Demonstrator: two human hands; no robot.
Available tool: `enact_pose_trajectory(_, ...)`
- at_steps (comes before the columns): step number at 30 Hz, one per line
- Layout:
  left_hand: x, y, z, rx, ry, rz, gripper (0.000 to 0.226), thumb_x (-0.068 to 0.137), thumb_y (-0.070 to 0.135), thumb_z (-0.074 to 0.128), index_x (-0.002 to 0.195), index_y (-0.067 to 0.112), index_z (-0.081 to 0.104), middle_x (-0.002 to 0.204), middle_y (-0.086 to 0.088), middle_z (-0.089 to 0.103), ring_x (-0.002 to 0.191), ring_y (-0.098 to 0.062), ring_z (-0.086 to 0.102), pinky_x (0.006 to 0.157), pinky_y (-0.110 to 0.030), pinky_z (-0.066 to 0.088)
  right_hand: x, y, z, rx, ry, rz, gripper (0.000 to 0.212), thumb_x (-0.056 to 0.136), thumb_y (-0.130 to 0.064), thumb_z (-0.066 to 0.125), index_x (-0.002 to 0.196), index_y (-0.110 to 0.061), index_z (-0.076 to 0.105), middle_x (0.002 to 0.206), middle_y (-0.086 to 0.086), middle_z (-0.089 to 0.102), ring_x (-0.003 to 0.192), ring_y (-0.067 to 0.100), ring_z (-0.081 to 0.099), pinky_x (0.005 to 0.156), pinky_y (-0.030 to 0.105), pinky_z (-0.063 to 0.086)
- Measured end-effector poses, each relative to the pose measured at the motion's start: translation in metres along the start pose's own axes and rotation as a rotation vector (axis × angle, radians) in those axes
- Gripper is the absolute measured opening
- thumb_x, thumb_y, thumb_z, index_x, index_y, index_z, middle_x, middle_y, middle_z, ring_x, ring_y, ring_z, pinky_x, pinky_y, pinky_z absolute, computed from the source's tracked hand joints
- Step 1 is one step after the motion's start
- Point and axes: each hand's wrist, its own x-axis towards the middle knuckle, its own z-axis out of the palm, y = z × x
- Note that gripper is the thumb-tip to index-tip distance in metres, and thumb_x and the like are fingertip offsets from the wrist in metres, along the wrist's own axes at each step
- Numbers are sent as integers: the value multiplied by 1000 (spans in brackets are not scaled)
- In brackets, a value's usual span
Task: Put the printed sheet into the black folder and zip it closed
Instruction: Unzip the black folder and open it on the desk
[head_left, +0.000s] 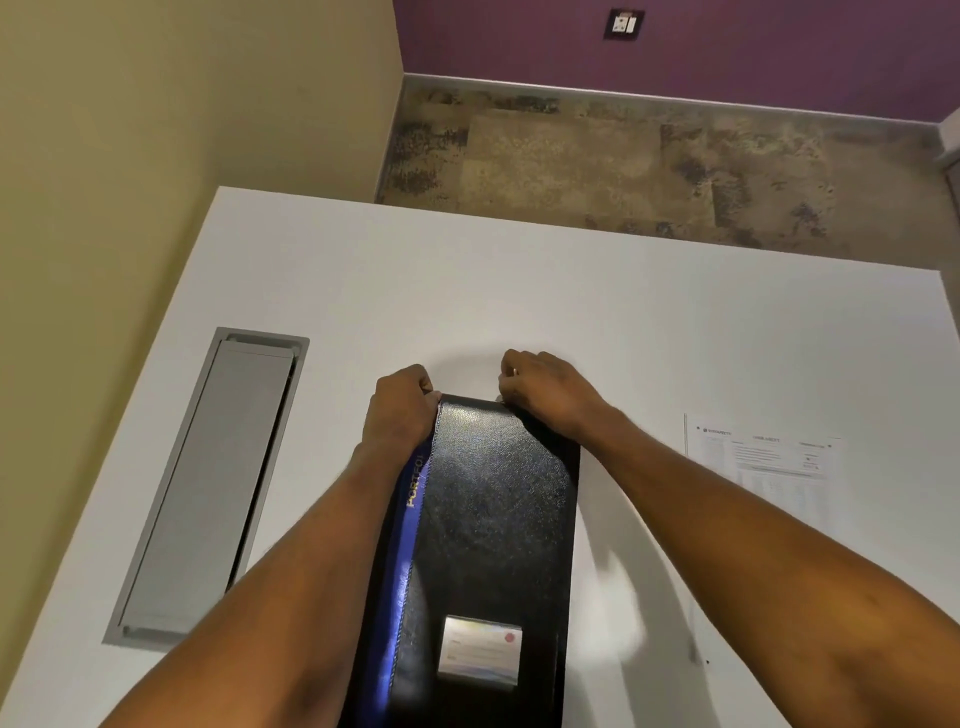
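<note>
The black folder (488, 519) lies closed lengthwise on the white table (467, 291), with a blue strip lettered in gold along its left side and a small label card near its close end. My left hand (400, 410) grips its far left corner. My right hand (545, 389) is closed at its far right corner, pinching something small there that I cannot make out. The printed sheet (763, 467) lies flat on the table to the right, apart from the folder and both hands.
A grey cable hatch (218, 483) is set into the table on the left. The table's far edge runs just beyond my hands, with patterned carpet (623, 166) below. A beige wall stands on the left and a purple wall at the back.
</note>
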Motion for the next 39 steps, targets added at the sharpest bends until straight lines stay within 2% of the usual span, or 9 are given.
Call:
enact_pose_trajectory(6,0,5,5,2,-7,17,13,91,20,74,85,11,67,95,-8,73,93,-30,70,86,-38,55,-38,35,-1,-232,157,-121,8,93,-26,68,88,-26,75,104,-4,61,88,20,57,78,34,45)
enact_pose_trajectory(11,-4,15,14,-9,-1,2,11,91,18,74,84,12,67,90,-4,71,89,-27,68,78,-31,49,-51,44,6,-242,187,-69,9,90,-26,67,85,-27,74,97,-8,63,87,18,58,78,38,46)
enact_pose_trajectory(16,-6,13,12,-40,-21,13,20,90,6,64,74,18,63,77,12,69,84,-16,69,76,-27,44,-51,56,10,-243,162,-57,17,86,-35,55,85,-25,68,89,-10,61,85,18,54,75,35,44)
enact_pose_trajectory(20,-6,2,3,-41,26,-6,22,89,3,62,73,18,65,82,9,71,86,-17,68,79,-27,46,-70,69,4,-250,234,-82,9,90,-23,64,85,-24,72,88,-8,64,78,19,56,70,36,45)
enact_pose_trajectory(27,-8,-1,3,-42,75,-49,23,86,-1,57,75,15,69,79,7,69,86,-21,66,77,-28,47,-117,77,25,-148,348,11,6,93,-26,68,90,-27,73,91,-9,66,79,17,62,69,33,44)
enact_pose_trajectory(31,-13,11,13,57,77,-88,12,88,0,55,86,6,66,100,-11,73,95,-33,67,76,-35,50,-140,65,50,-47,414,167,7,95,-28,66,93,-28,73,92,-10,68,83,15,62,71,34,49)
enact_pose_trajectory(34,-24,43,28,450,119,103,23,97,7,49,113,7,64,116,-16,62,108,-35,60,84,-43,50,-145,51,60,56,472,261,8,94,-27,66,95,-27,74,91,-10,68,83,15,63,70,35,52)
enact_pose_trajectory(37,-34,77,58,383,-66,408,31,104,22,48,126,14,68,128,-9,59,115,-30,60,93,-42,50,-142,41,64,142,497,332,11,95,-25,62,94,-25,73,92,-7,68,82,16,63,70,39,55)
enact_pose_trajectory(39,-42,92,77,294,-237,441,32,103,29,52,128,17,68,133,-3,59,117,-27,61,94,-35,48,-141,36,66,186,510,364,15,97,-26,58,92,-22,72,91,-4,68,79,16,63,71,41,57)
